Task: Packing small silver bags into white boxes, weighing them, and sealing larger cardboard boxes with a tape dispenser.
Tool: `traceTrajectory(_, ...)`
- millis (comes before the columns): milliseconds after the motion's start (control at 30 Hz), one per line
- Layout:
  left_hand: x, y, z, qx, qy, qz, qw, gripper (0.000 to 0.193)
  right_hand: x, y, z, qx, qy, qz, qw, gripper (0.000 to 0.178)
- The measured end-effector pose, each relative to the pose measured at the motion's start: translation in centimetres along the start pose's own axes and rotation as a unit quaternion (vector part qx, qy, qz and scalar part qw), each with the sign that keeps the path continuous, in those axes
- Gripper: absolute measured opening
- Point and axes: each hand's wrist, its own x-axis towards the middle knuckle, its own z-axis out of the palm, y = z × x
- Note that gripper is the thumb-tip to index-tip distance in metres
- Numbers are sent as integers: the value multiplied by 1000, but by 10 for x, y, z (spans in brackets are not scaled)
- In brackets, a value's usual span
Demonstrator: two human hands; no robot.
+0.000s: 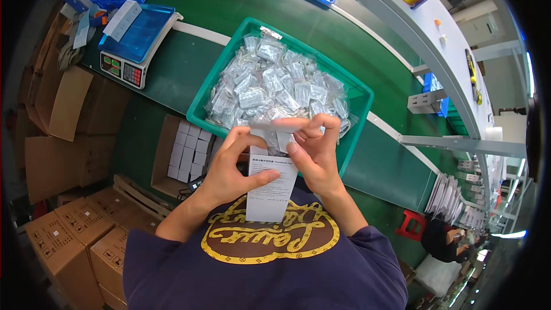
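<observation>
A white box (265,201) is clamped in the left grip (227,170); whether the right grip (319,162), at the box's far end, closes, I cannot tell.

Bright, even light; plastic packets (251,97) glint (fisheye bends straight edges, corners black).

The left hand (231,165) holds a white box (266,202) beside the right hand (317,159).

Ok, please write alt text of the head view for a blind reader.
A person's left hand holds a white printed box, with the right hand at its far end. Beyond them, a green bin heaped with clear packets rests on a green worktop, a scale to its left.
</observation>
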Motion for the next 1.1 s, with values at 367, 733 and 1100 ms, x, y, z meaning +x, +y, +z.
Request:
traceTrajectory(367,-12,-17,18,-94,135,176,971,97,16,-31,-2,-186,-165,76,966,32)
traceTrajectory(733,-10,-28,-6,51,55,125,989,83,23,-4,-9,-202,-176,75,960,35)
traceTrajectory(1100,-2,-26,-27,13,46,81,996,92,42,-14,8,-312,-111,12,943,23)
